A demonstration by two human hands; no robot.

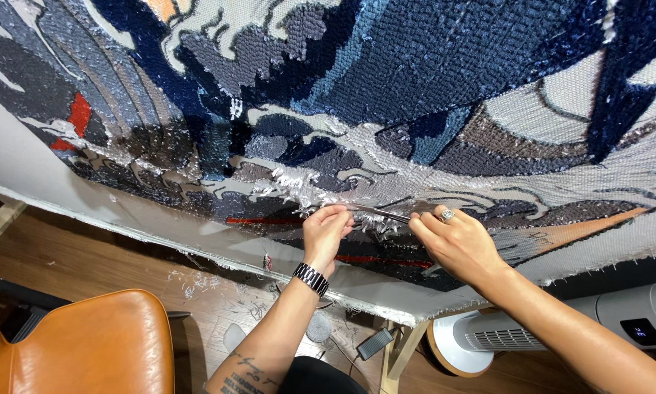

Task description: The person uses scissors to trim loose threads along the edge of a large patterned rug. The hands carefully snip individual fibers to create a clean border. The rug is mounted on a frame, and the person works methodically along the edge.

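Against the tufted rug (pixel 386 80), both hands (pixel 326 232) (pixel 455 241) pinch slim metal scissors (pixel 382 213) closed.

Left hand (pixel 326 232) pinches loose pale threads (pixel 298 188) on tufted rug (pixel 386 80), blue-grey wave pattern, stretched on frame. Right hand (pixel 455 244), ringed, holds scissors (pixel 382 213) against the yarn. Orange chair (pixel 87 343) below.

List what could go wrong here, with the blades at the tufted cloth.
1. The scissors in the right hand lie flat against the tufted cloth; a slip might cut the backing.
2. The left hand pinches pale yarn ends beside the blades, so fingers could get nicked.
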